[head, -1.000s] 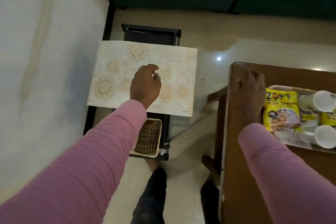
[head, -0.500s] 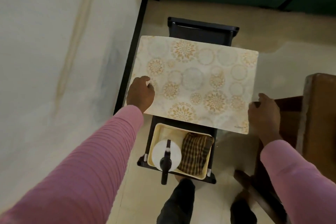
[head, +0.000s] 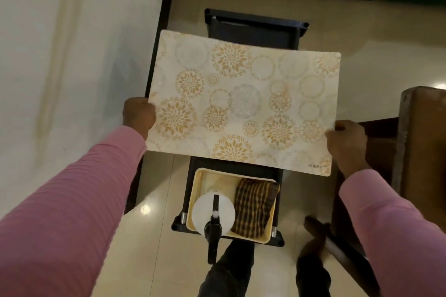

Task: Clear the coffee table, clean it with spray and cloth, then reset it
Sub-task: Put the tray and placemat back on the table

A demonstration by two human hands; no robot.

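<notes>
Item 1, placemat (head: pixel 243 108): cream, rectangular, printed with gold and grey floral roundels, the word "KUBER" in its near right corner. I hold it flat in the air, pattern side up, between both hands. It hangs above a black rack (head: pixel 253 31) and hides the middle of it.

Item 2, my left hand (head: pixel 138 114): curled round the mat's left short edge, near the near corner. The fingers go beneath the mat and cannot be seen.

Item 3, my right hand (head: pixel 345 142): pinching the right short edge, thumb on top at the border, the other fingers under the mat. Both arms wear ribbed pink sleeves (head: pixel 72 212).

Item 4, cream tray (head: pixel 212 182): sits on the near end of the rack, its far rim just under the mat's near edge.

Item 5, spray bottle (head: pixel 212 210): white body, black trigger head, upright in the left half of the tray.

Item 6, checked cloth (head: pixel 253 207): brown and yellow, folded, in the right half of the tray, touching the bottle.

Item 7, wooden surface (head: pixel 424 140): brown, at my right; only its left edge shows, just beyond my right hand.

Item 8, floor (head: pixel 156 236): pale glossy tiles. My dark trouser legs (head: pixel 229 270) stand behind the rack.
</notes>
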